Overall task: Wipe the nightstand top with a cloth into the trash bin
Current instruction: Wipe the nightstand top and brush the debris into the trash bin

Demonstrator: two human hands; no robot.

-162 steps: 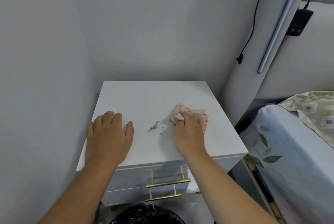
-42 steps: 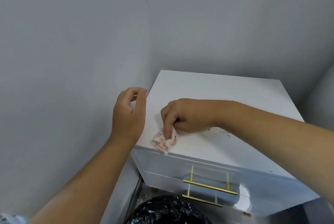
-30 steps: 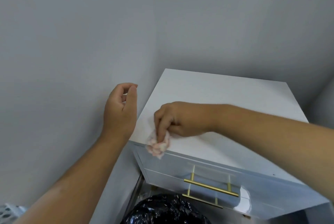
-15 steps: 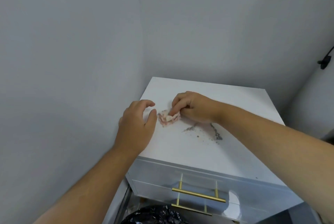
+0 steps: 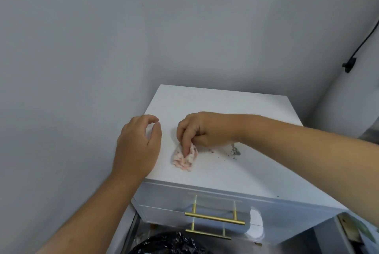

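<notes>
Right hand [image 5: 202,130] pinched the pink cloth [image 5: 184,158] flat on the nightstand top [image 5: 225,171], likely to push crumbs [image 5: 233,151] | left hand [image 5: 137,147] rested, fingers curled, at the edge, steadying | trash bin [image 5: 168,243] waited below

The crumpled pink-and-white cloth [image 5: 184,159] on the white wooden nightstand top [image 5: 225,108] is partly hidden under the right hand's [image 5: 202,130] fingertips. Below the nightstand's front, the black plastic-lined trash bin [image 5: 170,244] is cut off by the bottom edge. The left hand's [image 5: 136,147] curled fingers hide what lies beneath them at the nightstand's left edge. The grey specks [image 5: 233,152] beside the right wrist are too small to tell apart.
</notes>
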